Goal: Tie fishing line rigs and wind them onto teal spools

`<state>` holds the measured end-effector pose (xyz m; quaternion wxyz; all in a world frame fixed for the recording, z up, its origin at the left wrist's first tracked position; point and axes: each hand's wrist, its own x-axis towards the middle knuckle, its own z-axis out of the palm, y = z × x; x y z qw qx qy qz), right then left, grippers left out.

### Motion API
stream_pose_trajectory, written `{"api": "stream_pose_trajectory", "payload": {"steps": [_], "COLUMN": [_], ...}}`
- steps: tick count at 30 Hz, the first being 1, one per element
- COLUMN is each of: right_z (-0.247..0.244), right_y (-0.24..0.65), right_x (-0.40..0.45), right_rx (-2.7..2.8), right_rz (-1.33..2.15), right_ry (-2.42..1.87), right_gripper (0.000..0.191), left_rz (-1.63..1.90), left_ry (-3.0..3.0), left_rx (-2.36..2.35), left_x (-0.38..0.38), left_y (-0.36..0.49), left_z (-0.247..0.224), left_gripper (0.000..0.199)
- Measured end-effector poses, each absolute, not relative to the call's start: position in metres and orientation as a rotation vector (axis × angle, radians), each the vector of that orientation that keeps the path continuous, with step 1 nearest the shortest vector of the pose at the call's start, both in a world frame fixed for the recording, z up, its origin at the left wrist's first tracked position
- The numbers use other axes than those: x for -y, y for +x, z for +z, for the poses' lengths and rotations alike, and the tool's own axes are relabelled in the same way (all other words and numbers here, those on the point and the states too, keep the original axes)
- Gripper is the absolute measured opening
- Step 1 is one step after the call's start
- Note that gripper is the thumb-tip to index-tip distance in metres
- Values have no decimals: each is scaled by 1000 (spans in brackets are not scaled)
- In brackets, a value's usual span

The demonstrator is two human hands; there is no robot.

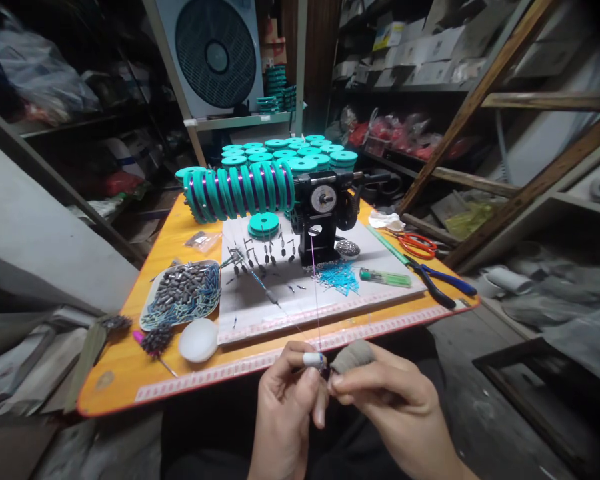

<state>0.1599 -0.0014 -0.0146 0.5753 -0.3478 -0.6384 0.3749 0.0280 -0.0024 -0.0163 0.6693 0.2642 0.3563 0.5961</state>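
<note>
My left hand (293, 407) is closed in a pinch, with white tape around a finger. Beside it my right hand (393, 400) pinches too, a grey cloth wrap (353, 358) covering its index finger. Between the fingertips is a small dark piece, mostly hidden, where a thin fishing line (316, 293) comes down from the black winder (323, 207). A second strand slants from the hands to a slim float-like piece with a grey weight (265, 288). Several small weights hang under the row of teal spools (240, 190) on the winder.
On the white board (300, 313) lie blue sticks (337, 277), a green tube (385, 277) and a dish of metal beads (348, 249). A tray (180, 293) of grey weights and a white bowl (198, 339) are left. Pliers (440, 283) and red scissors (417, 245) lie right.
</note>
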Motion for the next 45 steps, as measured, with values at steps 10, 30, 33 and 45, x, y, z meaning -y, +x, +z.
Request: {"api": "stream_pose_trajectory", "payload": {"steps": [10, 30, 33, 45], "right_z": [-25, -8, -6, 4], "right_y": [152, 157, 156, 165], "right_x": [10, 1, 1, -5], "right_rx": [1560, 1618, 1699, 1811], "right_rz": [752, 1059, 981, 995], "right_ry": [-794, -1222, -1222, -1207], "right_gripper": [40, 9, 15, 19], "left_rz": [1279, 1313, 1311, 1289], "left_ry": [451, 461, 499, 540], "left_rx": [-821, -850, -849, -859], "left_x": [3, -1, -2, -3], "left_y": [29, 29, 28, 24], "left_z": [-13, -18, -20, -25], "left_gripper": [21, 15, 13, 14]}}
